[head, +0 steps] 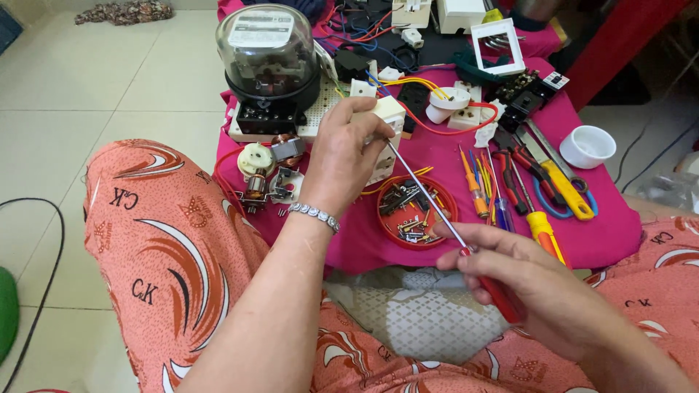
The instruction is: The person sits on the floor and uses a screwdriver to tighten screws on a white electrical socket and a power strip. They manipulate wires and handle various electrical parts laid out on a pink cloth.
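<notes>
Left hand [342,156]: grip closed on white switch box [387,120]. Right hand [513,273]: grip closed on red-handled screwdriver [444,218], tip at the box. Red screw dish [416,211] between both grips.

You sit on a pale tiled floor [109,80] at home, an improvised electrical repair spot: a pink cloth [451,225] spread with an electricity meter [268,54], sockets [466,109], screwdrivers [510,189] and a red dish of screws [416,211].
</notes>
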